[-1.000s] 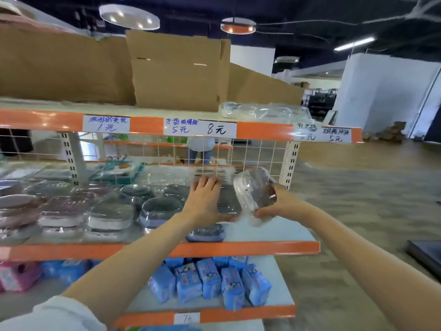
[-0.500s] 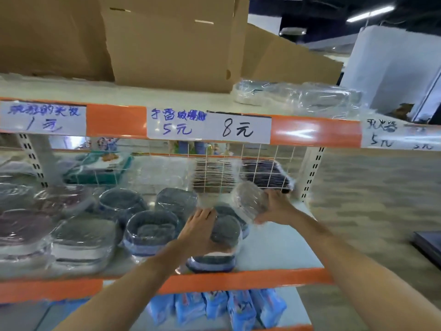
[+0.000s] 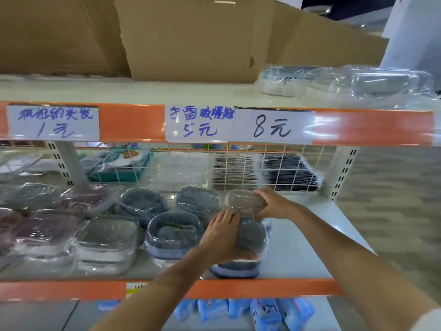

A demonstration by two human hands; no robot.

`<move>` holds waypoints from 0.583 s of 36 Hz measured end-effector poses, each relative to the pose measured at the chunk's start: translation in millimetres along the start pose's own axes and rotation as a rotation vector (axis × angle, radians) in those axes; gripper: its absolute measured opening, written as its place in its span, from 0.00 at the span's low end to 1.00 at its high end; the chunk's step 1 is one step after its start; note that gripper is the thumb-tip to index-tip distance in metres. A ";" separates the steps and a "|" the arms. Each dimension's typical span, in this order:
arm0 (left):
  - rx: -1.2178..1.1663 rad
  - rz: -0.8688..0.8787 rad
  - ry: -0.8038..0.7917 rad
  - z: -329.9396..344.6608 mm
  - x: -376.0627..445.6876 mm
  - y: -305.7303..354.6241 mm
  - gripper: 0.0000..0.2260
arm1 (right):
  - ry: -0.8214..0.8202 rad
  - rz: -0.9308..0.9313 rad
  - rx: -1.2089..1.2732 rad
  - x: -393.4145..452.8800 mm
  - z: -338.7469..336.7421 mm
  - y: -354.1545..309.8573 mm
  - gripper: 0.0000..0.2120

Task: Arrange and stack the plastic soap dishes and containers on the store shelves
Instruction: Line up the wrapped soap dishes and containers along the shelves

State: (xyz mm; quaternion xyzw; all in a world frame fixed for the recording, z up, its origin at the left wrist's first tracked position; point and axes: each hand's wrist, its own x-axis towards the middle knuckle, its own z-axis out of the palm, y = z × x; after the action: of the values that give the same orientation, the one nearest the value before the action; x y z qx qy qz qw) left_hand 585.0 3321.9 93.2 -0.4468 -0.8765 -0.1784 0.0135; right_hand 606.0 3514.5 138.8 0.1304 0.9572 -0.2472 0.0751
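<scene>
Right hand [image 3: 274, 203] grips clear-wrapped soap dish [image 3: 245, 201], fingers curled round far end, dish at back of middle shelf [image 3: 300, 244], beside rear blue dish [image 3: 198, 199]. Left hand [image 3: 223, 237] curls over front stack [image 3: 243, 254], steadying top piece. Risk, as judgement: slick wrap lets held dish slide from grip; front stack sits near shelf lip, push from left hand could tip it off; crowded neighbours could get knocked out of row.
</scene>
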 end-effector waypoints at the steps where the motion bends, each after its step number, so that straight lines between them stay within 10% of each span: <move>1: 0.006 0.000 0.004 0.9 -0.1 -0.6 0.45 | 0.018 -0.004 0.021 -3.2 1.0 0.7 0.41; 15: 0.104 -0.112 -0.198 -23.3 0.5 24.6 0.46 | 0.093 -0.082 0.030 -73.6 -4.7 -9.5 0.28; 21: 0.070 -0.052 -0.200 -50.4 -6.9 51.4 0.27 | 0.069 -0.051 -0.012 -113.7 -9.5 -12.8 0.21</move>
State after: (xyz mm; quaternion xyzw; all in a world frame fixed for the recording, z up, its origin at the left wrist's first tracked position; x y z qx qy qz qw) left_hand 622.8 3327.8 154.6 -0.4386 -0.8906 -0.1024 -0.0631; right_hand 710.1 3484.2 176.5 0.1141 0.9637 -0.2386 0.0367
